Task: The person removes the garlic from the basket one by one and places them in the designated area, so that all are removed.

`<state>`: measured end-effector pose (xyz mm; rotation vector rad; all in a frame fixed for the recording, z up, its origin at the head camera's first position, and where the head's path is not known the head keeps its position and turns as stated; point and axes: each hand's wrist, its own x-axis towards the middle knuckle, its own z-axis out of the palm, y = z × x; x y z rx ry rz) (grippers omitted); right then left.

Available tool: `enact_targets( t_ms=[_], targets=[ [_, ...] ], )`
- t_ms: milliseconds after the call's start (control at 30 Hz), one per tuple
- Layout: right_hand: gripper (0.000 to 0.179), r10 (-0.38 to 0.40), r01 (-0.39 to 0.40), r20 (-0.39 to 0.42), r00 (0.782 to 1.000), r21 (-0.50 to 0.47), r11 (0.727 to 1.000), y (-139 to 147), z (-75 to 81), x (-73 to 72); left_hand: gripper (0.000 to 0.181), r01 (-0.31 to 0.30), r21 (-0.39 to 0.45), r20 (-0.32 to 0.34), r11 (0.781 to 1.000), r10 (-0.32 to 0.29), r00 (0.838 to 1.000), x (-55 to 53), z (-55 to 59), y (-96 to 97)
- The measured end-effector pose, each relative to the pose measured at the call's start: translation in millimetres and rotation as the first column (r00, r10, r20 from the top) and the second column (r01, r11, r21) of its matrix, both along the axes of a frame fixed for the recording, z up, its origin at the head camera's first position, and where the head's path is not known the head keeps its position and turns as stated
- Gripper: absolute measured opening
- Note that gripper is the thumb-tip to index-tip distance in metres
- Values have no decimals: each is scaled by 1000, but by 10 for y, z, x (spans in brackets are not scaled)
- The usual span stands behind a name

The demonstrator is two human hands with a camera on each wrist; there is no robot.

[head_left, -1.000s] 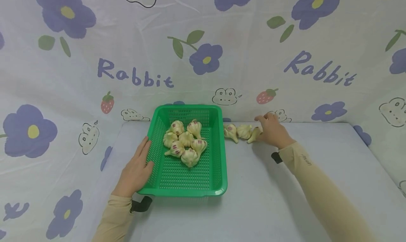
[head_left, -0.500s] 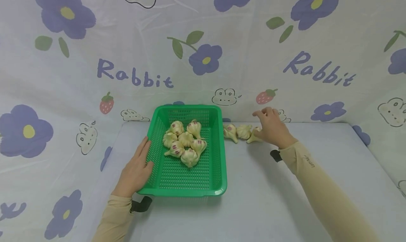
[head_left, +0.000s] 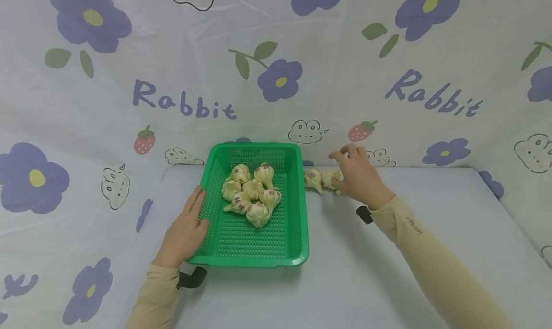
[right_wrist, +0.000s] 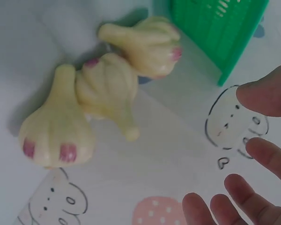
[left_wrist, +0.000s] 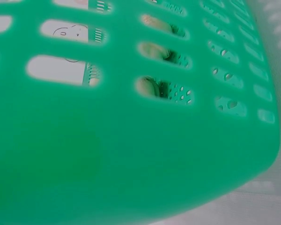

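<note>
r hand [head_left: 362,178] moved l, mostly hiding rightmost garlic [right_wrist: 58,129] (head cam).

The right hand [head_left: 362,180] is now farther left, nearer the basket [head_left: 304,209], mostly hiding the rightmost garlic [right_wrist: 58,126] overhead.

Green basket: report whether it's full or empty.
Partly full: the green basket holds garlic bulbs, but its near floor is bare.
</note>
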<state>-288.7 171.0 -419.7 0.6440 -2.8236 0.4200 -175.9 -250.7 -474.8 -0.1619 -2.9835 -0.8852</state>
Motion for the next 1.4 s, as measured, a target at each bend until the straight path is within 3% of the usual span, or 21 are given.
enact_targets(
  t_ms=[200, 667, 1033, 1400],
  targets=[
    [56, 56, -56, -80, 995, 5, 998, -148, 36, 100, 70, 1, 0, 4, 1000, -1, 1000, -2, -15, -7],
    [48, 166, -170, -106, 980, -35, 985, -574, 85, 312, 70, -2, -7, -1, 1000, 2, 1000, 2, -27, -2],
    [56, 227, -228, -109, 968, -1, 974, -861, 95, 408, 70, 2, -12, -3, 1000, -2, 1000, -9, -29, -3],
    [54, 260, -246, -180, 949, 99, 964, -1151, 52, 522, 71, -1, -20, -7, 1000, 1, 1000, -3, -27, -3]
  ],
)
